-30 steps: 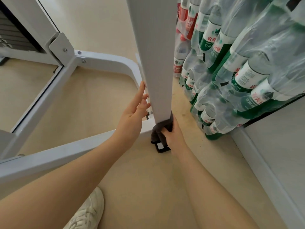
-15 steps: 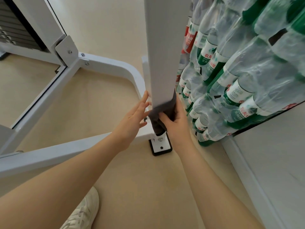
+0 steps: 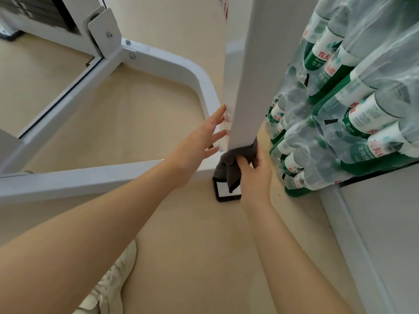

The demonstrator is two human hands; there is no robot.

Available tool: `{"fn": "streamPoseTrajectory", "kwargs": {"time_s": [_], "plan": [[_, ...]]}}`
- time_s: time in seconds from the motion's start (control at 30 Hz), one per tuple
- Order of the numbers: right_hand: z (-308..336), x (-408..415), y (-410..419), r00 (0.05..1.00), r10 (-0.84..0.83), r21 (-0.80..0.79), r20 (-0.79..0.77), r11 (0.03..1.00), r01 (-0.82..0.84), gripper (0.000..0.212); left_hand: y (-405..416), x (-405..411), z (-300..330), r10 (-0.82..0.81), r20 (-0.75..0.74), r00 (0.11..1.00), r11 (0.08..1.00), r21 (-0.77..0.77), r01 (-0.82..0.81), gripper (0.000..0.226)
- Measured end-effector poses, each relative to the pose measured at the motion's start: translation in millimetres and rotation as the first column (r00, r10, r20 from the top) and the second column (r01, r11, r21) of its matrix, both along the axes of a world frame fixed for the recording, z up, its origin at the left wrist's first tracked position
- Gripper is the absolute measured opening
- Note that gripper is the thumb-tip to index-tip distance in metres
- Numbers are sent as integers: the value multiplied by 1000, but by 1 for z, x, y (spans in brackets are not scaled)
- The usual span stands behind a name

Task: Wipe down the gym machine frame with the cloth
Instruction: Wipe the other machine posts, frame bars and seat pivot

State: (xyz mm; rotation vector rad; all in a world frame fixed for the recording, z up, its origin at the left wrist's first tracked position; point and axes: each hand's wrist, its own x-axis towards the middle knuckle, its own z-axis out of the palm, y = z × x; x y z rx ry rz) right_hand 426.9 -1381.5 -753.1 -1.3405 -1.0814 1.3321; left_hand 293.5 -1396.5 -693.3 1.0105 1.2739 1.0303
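Bare forearms — white lace-up sneaker (image 3: 108, 288)

I see the frame post (image 3: 247, 87) as smooth matt white-painted metal, the cloth (image 3: 233, 162) as soft grey fabric, and the water bottles (image 3: 353, 109) under glossy clear plastic wrap.

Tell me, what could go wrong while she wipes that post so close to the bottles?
The right hand grips the grey cloth around the white post, right beside the wrapped water bottles; an elbow or knuckle might knock them. The cloth's tail hangs over the black foot and could snag there.
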Motion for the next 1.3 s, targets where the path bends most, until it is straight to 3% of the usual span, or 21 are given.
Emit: {"fn": "streamPoseTrajectory", "kwargs": {"time_s": [0.1, 0.17, 0.23, 0.33, 0.4, 0.47, 0.57, 0.67, 0.77, 0.83, 0.9, 1.0, 1.07, 1.17, 1.23, 1.3], "plan": [[37, -4, 0, 996, -45, 89, -83, 995, 53, 48, -3, -5, 7, 7, 45, 999, 1000, -6, -7, 54], [57, -9, -3, 994, -81, 184, -77, 978, 94, 46, -11, -7, 15, -36, -1, 999, 999, 15, 36, 63], [70, -18, -11, 990, -131, 288, -59, 947, 143, 51, -23, -8, 21, -17, -19, 1000, 1000, 16, 18, 61], [80, -32, -21, 982, -166, 424, -87, 886, 188, 59, -43, -14, 26, 139, 2, 990, 989, -54, -139, 46], [81, -36, -20, 979, -198, 574, 45, 807, 137, 66, -51, -19, 27, 205, -37, 978, 972, -109, -208, 35], [78, -37, -16, 925, -267, 741, 272, 671, -25, 68, -54, -22, 26, 243, -54, 968, 960, -127, -248, 35], [71, -28, 0, 672, -513, 834, 535, 450, -320, 66, -53, -21, 28, 257, -40, 966, 959, -116, -260, 35], [64, -8, 18, 341, -735, 738, 585, 308, -600, 73, -48, -25, 25, 251, -14, 968, 960, -122, -251, 37], [65, 7, 30, 177, -826, 547, 534, 178, -818, 63, -44, -33, 9, 218, -18, 976, 965, -146, -218, 39], [68, 9, 34, 90, -851, 412, 518, 156, -898, 52, -42, -37, -5, 192, -14, 981, 967, -168, -191, 39], [61, 8, 35, -20, -841, 270, 541, 196, -943, 45, -39, -39, -20, 151, -33, 988, 968, -199, -154, 40], [33, 5, 29, -292, -768, 6, 569, 360, -933, 49, -39, -36, -45, 40, -98, 994, 966, -251, -64, 41], [9, -5, 15, -493, -720, -222, 488, 444, -868, 54, -40, -40, -61, -44, -165, 985, 965, -261, -1, 41], [-25, -23, 0, -762, -484, -575, 430, 504, -644, 57, -35, -52, -83, -154, -394, 906, 979, -186, 86, 46], [-36, -29, 0, -777, -471, -598, 418, 501, -626, 55, -27, -58, -98, -195, -571, 797, 981, -124, 152, 48], [-36, -29, 5, -734, -505, -515, 454, 524, -678, 50, -19, -62, -117, -211, -760, 614, 969, -83, 231, 52]]}}
